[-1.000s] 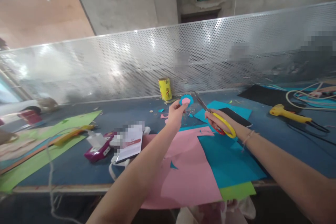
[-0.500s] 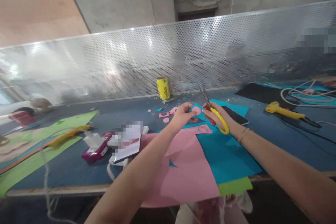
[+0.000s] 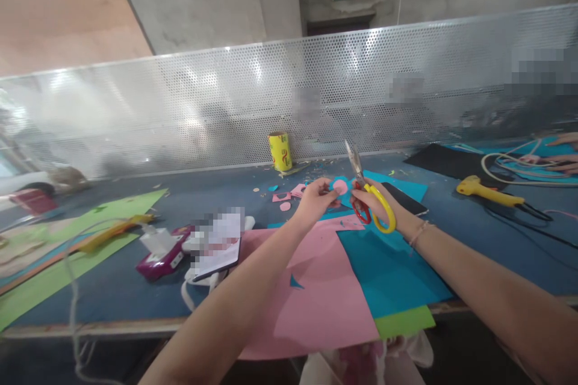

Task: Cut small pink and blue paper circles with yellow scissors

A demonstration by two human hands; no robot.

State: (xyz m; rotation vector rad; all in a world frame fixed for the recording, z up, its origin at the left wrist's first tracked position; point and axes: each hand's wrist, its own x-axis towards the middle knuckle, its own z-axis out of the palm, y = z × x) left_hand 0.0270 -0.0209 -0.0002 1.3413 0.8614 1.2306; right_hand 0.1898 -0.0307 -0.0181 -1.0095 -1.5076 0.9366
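My left hand pinches a small blue paper flower with a pink paper circle at its middle. My right hand holds scissors with red and yellow handles, blades together and pointing up and away. Its fingertips also meet the right edge of the flower. Below both hands lie a large pink sheet and a blue sheet, with a green sheet peeking out underneath. A blue scrap rests on the pink sheet.
Left of my forearm are a phone and a purple power strip. Behind stands a yellow can-like roll. Pink scraps lie nearby. At right are a yellow glue gun, cables and another person's hands.
The scissors' blades have come together and the scissors have turned a little, showing more of the red handle. Another person's hands have come further into view at right.
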